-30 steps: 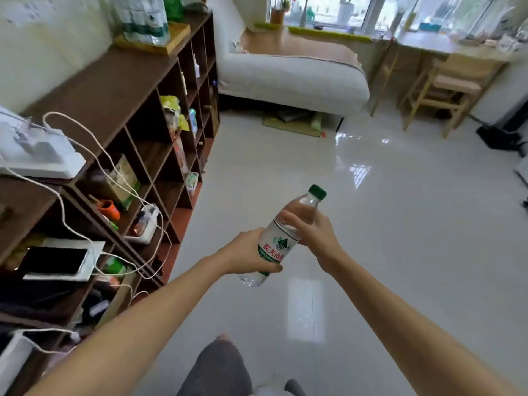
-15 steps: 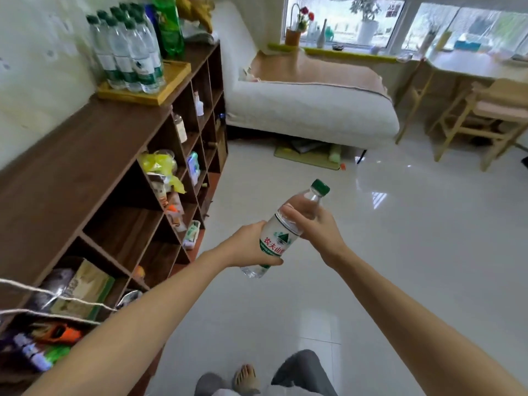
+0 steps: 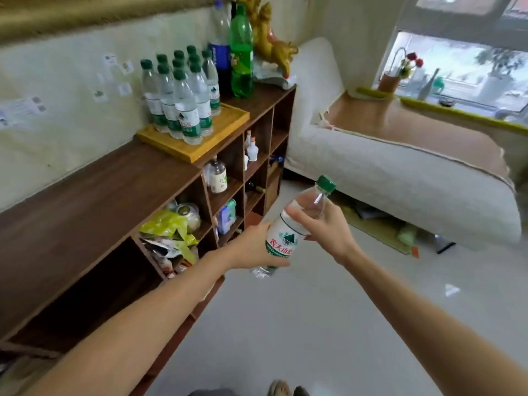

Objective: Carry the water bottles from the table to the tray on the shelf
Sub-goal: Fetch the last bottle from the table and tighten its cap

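Status: transfer partly complete. A cluster of green-capped water bottles [image 3: 178, 95] already stands upright on the yellow wooden tray [image 3: 223, 128], upper left of centre, on top of the dark wooden shelf unit [image 3: 94, 201].

One more water bottle [image 3: 297, 224] is in transit at frame centre, tilted with its green cap toward the upper right. The left hand [image 3: 253, 247] is wrapped around its lower body. The right hand [image 3: 325, 227] is closed on its shoulder below the neck.

The tray shows bare surface at its right and near edges. Remaining: set this bottle there. The table is not in view, so any further bottles cannot be counted.
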